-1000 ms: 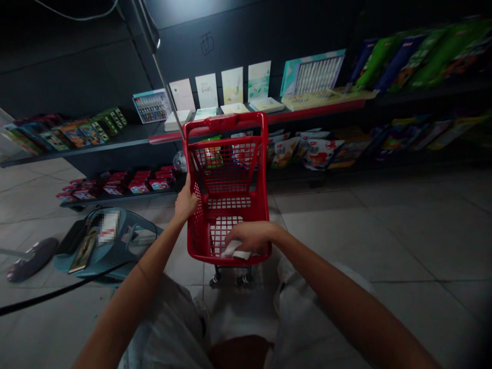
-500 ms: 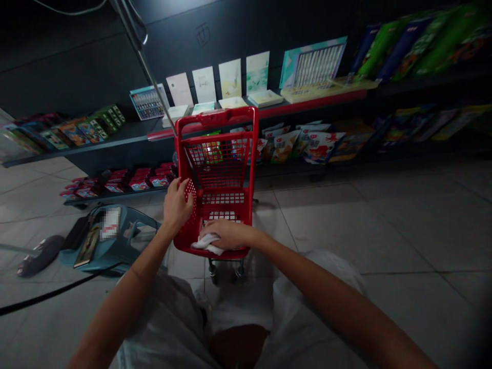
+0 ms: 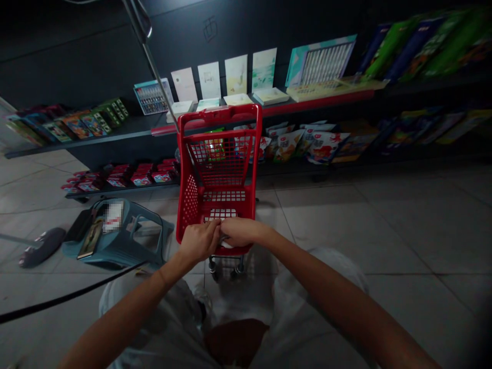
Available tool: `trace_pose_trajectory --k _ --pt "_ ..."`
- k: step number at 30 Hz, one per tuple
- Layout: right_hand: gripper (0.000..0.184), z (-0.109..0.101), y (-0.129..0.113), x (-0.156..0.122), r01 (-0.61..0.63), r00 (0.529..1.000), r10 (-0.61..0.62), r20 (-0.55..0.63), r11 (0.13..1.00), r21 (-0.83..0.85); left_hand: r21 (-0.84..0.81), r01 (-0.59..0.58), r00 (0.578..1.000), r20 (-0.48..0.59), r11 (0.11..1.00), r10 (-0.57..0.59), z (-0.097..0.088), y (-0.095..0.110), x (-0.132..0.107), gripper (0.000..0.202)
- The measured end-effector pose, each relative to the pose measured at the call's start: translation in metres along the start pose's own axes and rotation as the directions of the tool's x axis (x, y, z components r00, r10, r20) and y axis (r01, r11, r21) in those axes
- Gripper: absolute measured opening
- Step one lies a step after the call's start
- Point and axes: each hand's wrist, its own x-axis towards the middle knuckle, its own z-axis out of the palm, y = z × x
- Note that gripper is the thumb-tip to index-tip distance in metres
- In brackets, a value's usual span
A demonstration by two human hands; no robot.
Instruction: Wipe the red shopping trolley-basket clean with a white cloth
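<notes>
A small red plastic shopping cart [image 3: 217,164] stands on the tiled floor right in front of me, its tall handle side facing the shelves. Both my hands meet at its near rim. My left hand [image 3: 200,240] is curled over that rim, fingers closed. My right hand [image 3: 240,231] is closed beside it, touching the left one; only a sliver of the white cloth [image 3: 226,245] it covers shows under the fingers.
A teal plastic stool [image 3: 119,238] with a phone and cards on it lies to the left, a dark slipper [image 3: 40,247] beyond it, and a black cable crosses the floor. Dark shelves [image 3: 307,100] of books and packets run behind the cart. Open tiles lie to the right.
My left hand has left the cart's left side wall and come to the near rim beside the right hand. The white cloth is now almost fully covered by my hands.
</notes>
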Motion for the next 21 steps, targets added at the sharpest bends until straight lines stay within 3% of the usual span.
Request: trace_pose_trajectory --k 3,12,18,21 --pt "0.03 0.004 0.001 0.002 -0.077 0.997 0.077 -0.002 0.997 0.006 -0.022 -0.072 0.997 0.025 0.997 0.073 0.002 -0.004 0.001 0.049" --pt "0.031 0.003 -0.006 0.003 -0.195 0.981 0.195 0.015 0.981 -0.012 -0.041 -0.115 0.99 0.071 0.992 0.118 0.0 -0.01 0.006 0.044" --pt "0.032 0.004 -0.006 0.004 -0.147 0.988 0.149 0.049 0.988 -0.049 0.06 -0.103 0.991 0.094 0.993 0.097 0.0 -0.01 0.006 0.043" --pt "0.034 0.002 -0.007 0.003 -0.165 0.985 0.168 0.031 0.983 -0.079 0.051 -0.158 0.982 0.108 0.986 0.152 -0.003 -0.015 0.007 0.049"
